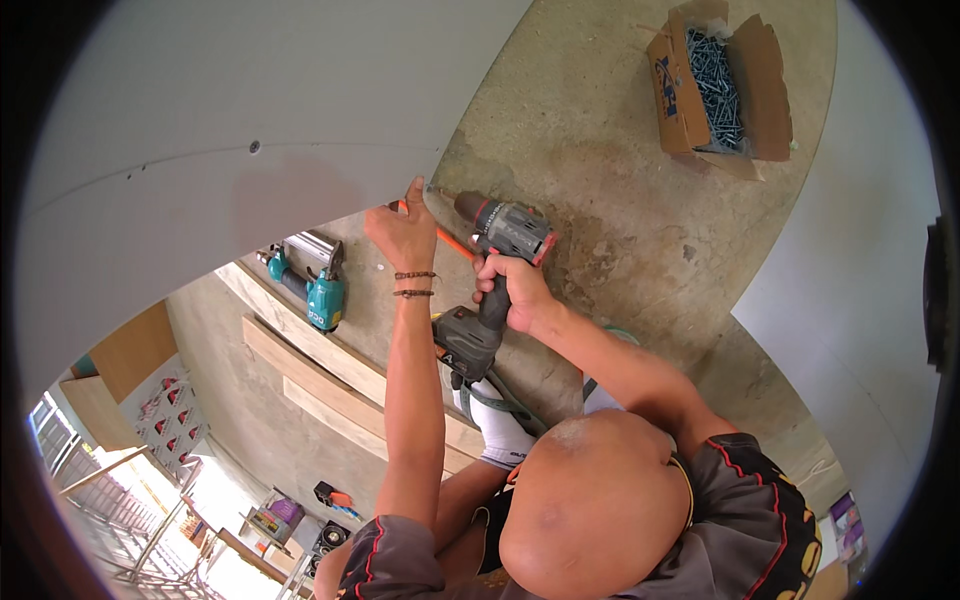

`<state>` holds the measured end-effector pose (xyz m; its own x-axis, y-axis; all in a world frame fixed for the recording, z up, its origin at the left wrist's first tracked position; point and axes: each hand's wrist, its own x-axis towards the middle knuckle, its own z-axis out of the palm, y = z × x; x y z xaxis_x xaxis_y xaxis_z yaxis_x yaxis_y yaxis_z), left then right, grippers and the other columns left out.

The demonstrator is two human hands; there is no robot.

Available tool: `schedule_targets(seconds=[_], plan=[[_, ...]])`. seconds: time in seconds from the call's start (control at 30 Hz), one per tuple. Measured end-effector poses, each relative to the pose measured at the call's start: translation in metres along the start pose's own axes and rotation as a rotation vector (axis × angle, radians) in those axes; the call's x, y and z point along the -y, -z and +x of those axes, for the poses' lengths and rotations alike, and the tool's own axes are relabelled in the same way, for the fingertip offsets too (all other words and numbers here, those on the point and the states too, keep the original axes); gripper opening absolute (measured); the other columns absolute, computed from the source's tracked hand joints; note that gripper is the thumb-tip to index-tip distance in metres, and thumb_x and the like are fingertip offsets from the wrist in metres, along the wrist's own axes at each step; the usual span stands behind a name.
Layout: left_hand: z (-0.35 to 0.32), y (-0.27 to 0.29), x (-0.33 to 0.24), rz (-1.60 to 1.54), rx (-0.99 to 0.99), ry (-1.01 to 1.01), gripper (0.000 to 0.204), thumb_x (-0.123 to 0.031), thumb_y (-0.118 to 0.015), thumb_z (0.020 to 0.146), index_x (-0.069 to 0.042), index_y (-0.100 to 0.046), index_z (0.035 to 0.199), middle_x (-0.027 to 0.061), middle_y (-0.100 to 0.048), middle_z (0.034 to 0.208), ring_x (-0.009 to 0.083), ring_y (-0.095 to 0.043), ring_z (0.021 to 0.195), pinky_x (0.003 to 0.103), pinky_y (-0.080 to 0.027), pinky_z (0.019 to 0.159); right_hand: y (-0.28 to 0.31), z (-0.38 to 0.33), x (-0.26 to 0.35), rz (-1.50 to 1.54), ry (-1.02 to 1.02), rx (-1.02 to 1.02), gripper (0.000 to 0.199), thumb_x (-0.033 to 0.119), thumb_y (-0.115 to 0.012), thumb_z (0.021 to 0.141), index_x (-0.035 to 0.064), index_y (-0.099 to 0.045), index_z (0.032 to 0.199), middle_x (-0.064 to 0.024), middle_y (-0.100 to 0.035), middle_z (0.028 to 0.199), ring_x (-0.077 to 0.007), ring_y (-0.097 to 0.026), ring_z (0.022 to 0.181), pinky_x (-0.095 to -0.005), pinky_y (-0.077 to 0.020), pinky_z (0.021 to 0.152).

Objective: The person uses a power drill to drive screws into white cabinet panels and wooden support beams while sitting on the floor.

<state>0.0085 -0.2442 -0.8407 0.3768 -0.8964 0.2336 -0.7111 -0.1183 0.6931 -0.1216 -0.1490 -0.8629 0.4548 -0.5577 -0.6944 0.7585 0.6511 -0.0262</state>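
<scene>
My right hand (517,290) is wrapped round the grip of a black and grey cordless drill (518,232), with its battery below. The drill's nose points left toward the lower corner of a large grey panel (300,90). At that corner my left hand (402,238) is closed, thumb up against the panel's edge, a thin bit or screw tip close by. A slim orange stick (455,242) passes through my left hand and runs toward the drill; its kind is unclear. One screw head (255,147) sits in the panel's face.
An open cardboard box (680,110) of screws stands on the concrete floor at the far right. A teal nail gun (322,298) lies on the left beside several wooden boards (300,365). Another grey panel (860,250) rises at the right. Shelving and tools are at the lower left.
</scene>
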Motion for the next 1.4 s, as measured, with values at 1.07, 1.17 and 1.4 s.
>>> schedule_targets(seconds=[1.07, 1.17, 1.4], plan=[[-0.003, 0.0, -0.004, -0.033, -0.034, -0.01, 0.035, -0.013, -0.078, 0.083, 0.006, -0.059, 0.105, 0.0169, -0.068, 0.098, 0.0251, -0.068, 0.088, 0.035, -0.059, 0.076, -0.008, 0.005, 0.025, -0.155, 0.005, -0.061, 0.031, -0.004, -0.061, 0.074, 0.0055, -0.058, 0.103, -0.0047, -0.062, 0.084, -0.0132, -0.055, 0.06, -0.0338, -0.0498, 0.058], [-0.004, 0.001, -0.006, -0.022, -0.026, -0.024, 0.036, -0.012, -0.078, 0.083, 0.006, -0.058, 0.106, 0.0175, -0.068, 0.099, 0.0255, -0.068, 0.089, 0.036, -0.058, 0.077, 0.0, 0.01, 0.024, -0.171, 0.016, -0.037, 0.028, -0.004, -0.061, 0.074, 0.0055, -0.058, 0.1, -0.0052, -0.064, 0.084, -0.014, -0.056, 0.061, -0.0338, -0.0497, 0.056], [-0.004, 0.009, -0.008, 0.022, -0.005, -0.04, 0.037, -0.013, -0.079, 0.082, 0.005, -0.058, 0.107, 0.0182, -0.069, 0.098, 0.0266, -0.069, 0.089, 0.036, -0.057, 0.075, -0.016, -0.001, 0.027, -0.174, -0.001, -0.05, 0.024, -0.003, -0.062, 0.073, 0.0055, -0.059, 0.095, -0.004, -0.061, 0.078, -0.0138, -0.056, 0.06, -0.0351, -0.0507, 0.057]])
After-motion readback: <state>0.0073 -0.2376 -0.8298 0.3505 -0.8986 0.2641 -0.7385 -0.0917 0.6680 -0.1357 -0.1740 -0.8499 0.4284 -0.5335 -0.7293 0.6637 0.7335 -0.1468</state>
